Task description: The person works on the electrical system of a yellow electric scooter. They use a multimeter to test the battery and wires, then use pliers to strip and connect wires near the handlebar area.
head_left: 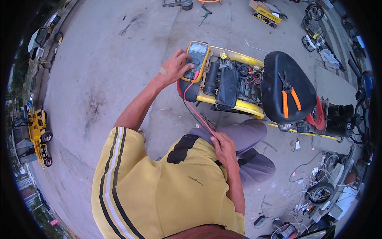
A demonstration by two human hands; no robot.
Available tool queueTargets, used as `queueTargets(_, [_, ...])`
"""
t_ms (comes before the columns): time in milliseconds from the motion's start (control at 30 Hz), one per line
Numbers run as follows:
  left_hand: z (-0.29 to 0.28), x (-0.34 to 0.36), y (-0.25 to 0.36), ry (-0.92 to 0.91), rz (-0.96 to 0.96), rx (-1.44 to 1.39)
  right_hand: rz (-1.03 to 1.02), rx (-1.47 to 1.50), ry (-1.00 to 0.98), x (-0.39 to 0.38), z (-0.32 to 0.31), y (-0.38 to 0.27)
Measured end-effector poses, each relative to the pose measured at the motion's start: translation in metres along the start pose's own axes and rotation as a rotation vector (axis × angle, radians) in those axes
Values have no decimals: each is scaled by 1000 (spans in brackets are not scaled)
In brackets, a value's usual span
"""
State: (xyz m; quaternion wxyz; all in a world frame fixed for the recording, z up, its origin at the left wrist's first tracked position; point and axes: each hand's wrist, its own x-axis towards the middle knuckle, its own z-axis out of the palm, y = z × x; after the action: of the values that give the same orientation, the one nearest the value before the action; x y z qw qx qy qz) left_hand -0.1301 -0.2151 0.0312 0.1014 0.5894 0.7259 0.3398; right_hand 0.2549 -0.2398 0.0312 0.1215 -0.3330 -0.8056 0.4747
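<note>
My left hand [173, 68] reaches to the yellow multimeter [198, 51], its thumb and fingertips closed at the dial. The multimeter rests at the end of a yellow-framed electric scooter [246, 105], with a lit screen. Red and black test leads [197, 113] run down from its lower edge to my right hand [226, 149], which is closed around them near my lap. The probe tips are hard to make out. Orange-handled pliers [295, 98] lie on the black seat [274, 71]. Between seat and multimeter, wiring [251, 79] and a black box [227, 87] lie exposed.
Far off on the concrete lie a green-handled tool [205, 16], scissors [125, 30] and a yellow box [266, 16]. A wheel [320, 192] and tangled cables [306, 175] crowd the right. A yellow vehicle [38, 135] stands at far left.
</note>
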Motion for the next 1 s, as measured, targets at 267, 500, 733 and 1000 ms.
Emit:
queueTargets(267, [-1,17,1,-123,146,119,-142,-7,64,9,-15,-31])
queueTargets(500, [-16,9,39,-89,120,244,-46,317,44,11,-38,-70])
queueTargets(733, [-35,-45,188,-476,452,-341,-16,364,71,-2,-65,-92])
queueTargets(1000, [-58,-48,185,-596,234,-749,-138,245,124,-16,-60,-56])
